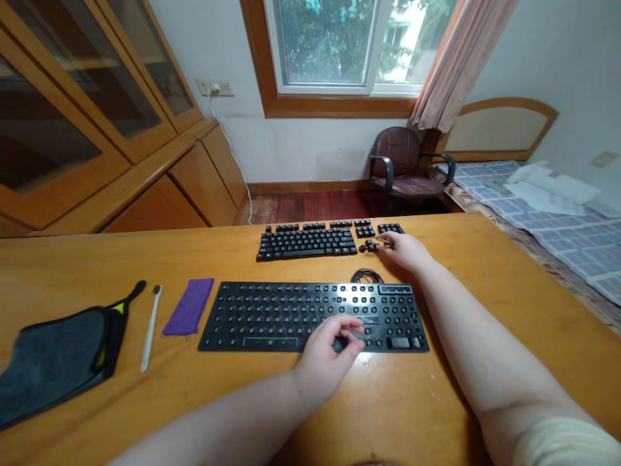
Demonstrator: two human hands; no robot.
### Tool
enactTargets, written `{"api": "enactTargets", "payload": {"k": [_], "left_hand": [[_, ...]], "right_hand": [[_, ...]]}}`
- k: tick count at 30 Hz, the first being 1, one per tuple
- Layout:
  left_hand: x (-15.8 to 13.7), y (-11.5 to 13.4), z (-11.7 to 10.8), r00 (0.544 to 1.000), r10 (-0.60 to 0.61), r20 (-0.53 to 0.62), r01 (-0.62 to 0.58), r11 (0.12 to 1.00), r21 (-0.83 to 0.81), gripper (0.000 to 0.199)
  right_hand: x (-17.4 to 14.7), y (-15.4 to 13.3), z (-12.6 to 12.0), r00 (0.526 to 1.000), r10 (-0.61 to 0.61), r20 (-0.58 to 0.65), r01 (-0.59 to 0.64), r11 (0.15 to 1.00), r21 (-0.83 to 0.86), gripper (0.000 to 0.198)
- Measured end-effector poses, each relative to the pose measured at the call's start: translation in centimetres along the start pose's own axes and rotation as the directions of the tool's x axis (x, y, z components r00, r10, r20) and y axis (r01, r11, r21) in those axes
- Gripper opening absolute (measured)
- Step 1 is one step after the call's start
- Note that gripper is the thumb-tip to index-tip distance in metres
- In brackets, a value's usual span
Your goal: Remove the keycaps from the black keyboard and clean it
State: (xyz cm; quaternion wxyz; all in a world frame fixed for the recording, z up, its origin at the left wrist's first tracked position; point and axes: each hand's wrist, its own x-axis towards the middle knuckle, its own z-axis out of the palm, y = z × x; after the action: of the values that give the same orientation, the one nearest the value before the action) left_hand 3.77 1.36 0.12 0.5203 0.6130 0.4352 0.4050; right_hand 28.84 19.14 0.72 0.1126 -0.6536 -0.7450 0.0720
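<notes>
A black keyboard base (291, 317) with most of its keycaps off lies before me; a couple of keycaps (400, 342) sit at its lower right corner. Behind it, loose black keycaps (308, 243) are laid out in keyboard order. My left hand (330, 353) rests over the base's front edge, right of the middle, fingers curled and thumb apart, with nothing visible between them. Stretched to the back right, my right hand (405, 251) has its thumb and fingers closed around a dark keycap by the number-pad group; the fingertips partly hide it.
A coiled black cable (367, 276) lies behind the base. To the left are a purple cloth (189, 307), a toothbrush (151, 330) and a dark grey cloth or pouch (63, 356). Beyond the wooden desk (233, 414) stand an office chair (400, 158) and a bed (548, 213).
</notes>
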Motion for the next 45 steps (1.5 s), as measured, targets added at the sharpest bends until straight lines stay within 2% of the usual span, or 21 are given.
{"api": "enactTargets", "payload": {"k": [3, 7, 13, 26, 32, 35, 38, 45], "left_hand": [[0.0, -0.1, 0.0, 1.000, -0.001, 0.005, 0.001, 1.000, 0.000, 0.023], [0.0, 0.0, 0.1, 1.000, -0.005, 0.006, 0.005, 1.000, -0.003, 0.024], [0.1, 0.0, 0.0, 1.000, -0.006, 0.012, 0.006, 1.000, 0.004, 0.024], [0.0, 0.0, 0.0, 1.000, 0.005, 0.006, -0.005, 1.000, 0.016, 0.023], [0.0, 0.3, 0.0, 1.000, -0.001, -0.002, 0.001, 1.000, 0.015, 0.024], [0.0, 0.3, 0.1, 1.000, -0.006, -0.001, 0.006, 1.000, 0.009, 0.024], [0.0, 0.3, 0.1, 1.000, -0.002, 0.004, 0.002, 1.000, 0.006, 0.024], [0.0, 0.3, 0.1, 1.000, 0.004, 0.003, -0.004, 1.000, 0.016, 0.024]], "right_hand": [[-0.4, -1.0, -0.4, 0.996, -0.092, -0.004, 0.092, 0.994, 0.058, 0.030], [-0.8, -2.2, -0.5, 0.985, -0.161, 0.065, 0.157, 0.986, 0.061, 0.030], [-0.8, -2.7, -0.3, 0.983, -0.142, 0.114, 0.135, 0.989, 0.067, 0.030], [-0.5, -2.1, 0.4, 0.996, -0.071, 0.046, 0.067, 0.995, 0.072, 0.029], [-0.6, -2.3, 0.5, 0.991, -0.106, 0.080, 0.094, 0.985, 0.145, 0.026], [-0.6, -2.2, 0.6, 0.991, -0.123, 0.050, 0.114, 0.981, 0.158, 0.025], [-0.6, -2.3, 0.6, 0.991, -0.130, 0.034, 0.123, 0.981, 0.150, 0.026], [-0.7, -2.7, 0.5, 0.995, -0.071, 0.072, 0.064, 0.993, 0.098, 0.029]]}}
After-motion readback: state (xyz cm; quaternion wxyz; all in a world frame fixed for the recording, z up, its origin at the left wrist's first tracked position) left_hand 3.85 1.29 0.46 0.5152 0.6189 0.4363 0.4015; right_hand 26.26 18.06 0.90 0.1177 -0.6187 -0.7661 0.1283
